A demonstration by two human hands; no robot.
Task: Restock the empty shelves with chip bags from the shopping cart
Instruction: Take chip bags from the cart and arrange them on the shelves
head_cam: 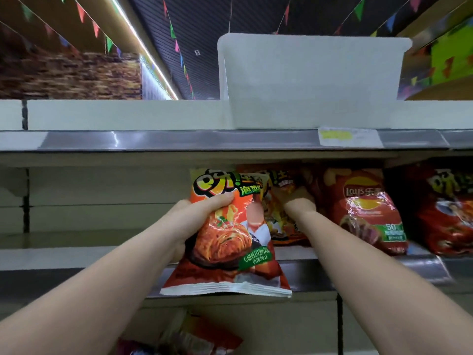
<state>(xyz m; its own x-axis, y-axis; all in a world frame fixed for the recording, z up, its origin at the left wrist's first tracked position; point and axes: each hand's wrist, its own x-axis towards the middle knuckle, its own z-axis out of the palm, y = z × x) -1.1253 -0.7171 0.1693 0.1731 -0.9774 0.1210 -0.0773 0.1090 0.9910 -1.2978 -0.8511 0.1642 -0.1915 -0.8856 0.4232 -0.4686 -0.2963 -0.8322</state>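
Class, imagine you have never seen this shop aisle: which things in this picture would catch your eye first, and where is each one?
First, the orange chip bag at centre, gripped by the left hand in front of the middle shelf. Next, the right hand reaching among the bags already on that shelf, beside a red Lay's bag. Above, a white bin stands on the top shelf.

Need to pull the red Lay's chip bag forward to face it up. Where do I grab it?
Grip the red Lay's chip bag by its crimped top edge, coming from the front. It leans back upright on the shelf, with bags and the right hand crowding its sides, so only the top and front look free.
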